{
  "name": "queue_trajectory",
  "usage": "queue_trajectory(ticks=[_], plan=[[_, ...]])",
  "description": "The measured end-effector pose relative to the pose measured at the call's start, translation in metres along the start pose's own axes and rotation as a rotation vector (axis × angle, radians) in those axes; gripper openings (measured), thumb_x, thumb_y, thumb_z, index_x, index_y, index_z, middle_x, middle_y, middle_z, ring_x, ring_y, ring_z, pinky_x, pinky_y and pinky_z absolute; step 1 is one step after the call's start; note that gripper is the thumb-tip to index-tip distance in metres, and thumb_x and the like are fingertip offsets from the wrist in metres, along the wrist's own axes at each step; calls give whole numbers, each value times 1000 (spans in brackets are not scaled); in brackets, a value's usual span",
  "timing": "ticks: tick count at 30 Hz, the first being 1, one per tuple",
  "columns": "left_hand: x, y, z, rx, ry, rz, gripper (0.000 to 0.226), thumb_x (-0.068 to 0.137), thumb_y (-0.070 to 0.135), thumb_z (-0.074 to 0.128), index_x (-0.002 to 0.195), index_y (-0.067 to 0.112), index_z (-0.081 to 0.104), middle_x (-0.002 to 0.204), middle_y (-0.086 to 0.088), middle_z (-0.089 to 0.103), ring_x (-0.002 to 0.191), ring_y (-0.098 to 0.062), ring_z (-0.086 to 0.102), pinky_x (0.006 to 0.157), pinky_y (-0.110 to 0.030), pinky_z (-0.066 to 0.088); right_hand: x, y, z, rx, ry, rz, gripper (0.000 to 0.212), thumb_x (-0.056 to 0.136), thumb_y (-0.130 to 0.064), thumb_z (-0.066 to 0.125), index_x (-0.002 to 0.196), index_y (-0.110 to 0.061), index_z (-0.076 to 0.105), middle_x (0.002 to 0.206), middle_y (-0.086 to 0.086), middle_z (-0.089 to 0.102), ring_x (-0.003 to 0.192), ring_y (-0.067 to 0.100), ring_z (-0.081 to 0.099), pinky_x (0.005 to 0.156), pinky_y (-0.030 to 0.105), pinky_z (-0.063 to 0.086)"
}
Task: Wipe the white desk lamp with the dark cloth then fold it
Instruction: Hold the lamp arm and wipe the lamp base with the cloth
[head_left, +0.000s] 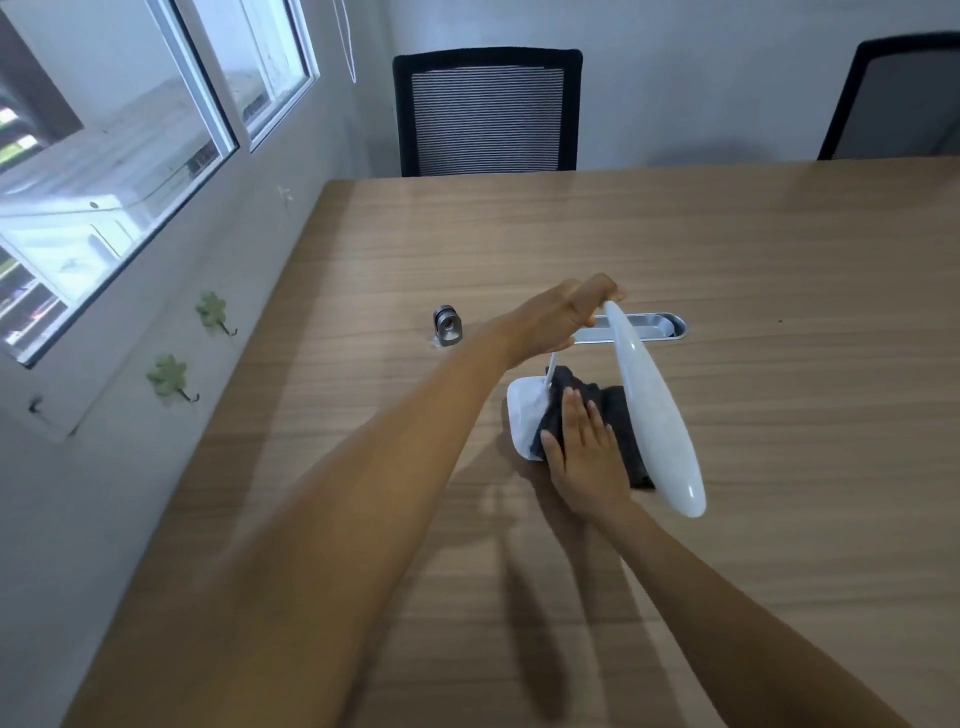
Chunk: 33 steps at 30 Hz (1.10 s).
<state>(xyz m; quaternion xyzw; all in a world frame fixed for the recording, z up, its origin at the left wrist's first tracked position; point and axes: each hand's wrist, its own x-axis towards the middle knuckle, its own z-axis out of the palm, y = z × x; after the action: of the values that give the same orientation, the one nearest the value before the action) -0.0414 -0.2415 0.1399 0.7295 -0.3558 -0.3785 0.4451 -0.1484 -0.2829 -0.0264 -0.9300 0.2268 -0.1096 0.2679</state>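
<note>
The white desk lamp stands mid-table, its long oval head tilted toward me over a flat white base. My left hand grips the far end of the lamp head, near the thin white stem. A dark grey cloth lies crumpled over the right part of the base, partly hidden behind the lamp head. My right hand presses flat on the cloth, fingers together and pointing away from me.
The wooden table has a metal cable slot just behind the lamp. A small metal cylinder stands to the left of it. Two black mesh chairs sit at the far edge. A wall with windows runs along the left.
</note>
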Motion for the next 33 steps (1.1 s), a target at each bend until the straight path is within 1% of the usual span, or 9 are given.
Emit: queue_trajectory(ticks=[5, 11, 14, 16, 19, 22, 24, 28, 33], plan=[[4, -5, -2, -28, 0, -10, 25, 93, 38, 38, 71, 33, 49, 81, 7, 44, 75, -7, 46, 101, -44, 46, -19, 6, 5, 30, -79, -14, 63, 100, -28, 34, 148, -10, -3, 159, 6, -1, 147, 19, 0, 81, -10, -27], [12, -7, -5, -15, 50, -31, 21, 88, 41, 44, 85, 24, 55, 91, 0, 49, 89, -13, 51, 87, -41, 57, 36, 10, 3, -92, -111, 58, 58, 102, -31, 26, 149, -9, 3, 160, 12, -1, 147, 23, -1, 109, 25, -13], [12, -7, -6, -46, 53, -22, 20, 88, 42, 42, 83, 29, 55, 92, 5, 50, 83, -9, 50, 84, -37, 59, 19, 13, 17, -14, -48, 37, 57, 101, -29, 31, 149, -11, 6, 160, 11, -2, 147, 22, 0, 100, 6, -24], [11, -6, -7, -51, 46, -13, 21, 90, 41, 40, 81, 30, 55, 93, 4, 50, 81, -9, 50, 83, -36, 59, 0, 22, 25, -59, -25, -56, 54, 101, -26, 30, 149, -14, 9, 160, 9, -1, 147, 21, -2, 97, 4, -28], [10, -5, -8, -48, 36, -10, 21, 92, 40, 37, 83, 31, 54, 96, 3, 50, 85, -10, 51, 83, -36, 59, -18, 32, 23, -63, -70, -128, 50, 101, -23, 30, 148, -15, 16, 159, 5, 7, 148, 18, 0, 115, 18, -11], [10, -6, -8, -51, 33, -12, 20, 91, 41, 39, 86, 29, 54, 98, 4, 50, 88, -10, 51, 80, -34, 60, -15, 15, 6, 377, 28, 70, 41, 101, -22, 33, 140, -9, 38, 149, 12, 38, 140, 25, 31, 109, 20, 21], [9, -6, -8, -50, 34, -13, 20, 90, 41, 41, 84, 28, 54, 97, 5, 50, 89, -10, 51, 78, -33, 60, -2, -2, -1, 516, 147, 109, 42, 100, -27, 34, 137, -8, 42, 143, 13, 46, 135, 27, 39, 109, 25, 26], [9, -7, -8, -59, 25, -22, 19, 92, 40, 39, 88, 28, 54, 95, 5, 49, 87, -10, 50, 79, -35, 60, 24, -9, 17, 53, -68, -112, 50, 98, -43, 29, 144, -23, 33, 159, 3, 16, 147, 20, 9, 119, 38, 1], [11, -6, -9, -40, 11, -10, 18, 92, 41, 39, 86, 30, 52, 96, 5, 48, 88, -10, 50, 74, -33, 61, 28, -6, 46, -189, 61, 74, 79, 88, -63, 31, 148, -14, 17, 160, 5, 5, 146, 27, 7, 118, 42, 2]])
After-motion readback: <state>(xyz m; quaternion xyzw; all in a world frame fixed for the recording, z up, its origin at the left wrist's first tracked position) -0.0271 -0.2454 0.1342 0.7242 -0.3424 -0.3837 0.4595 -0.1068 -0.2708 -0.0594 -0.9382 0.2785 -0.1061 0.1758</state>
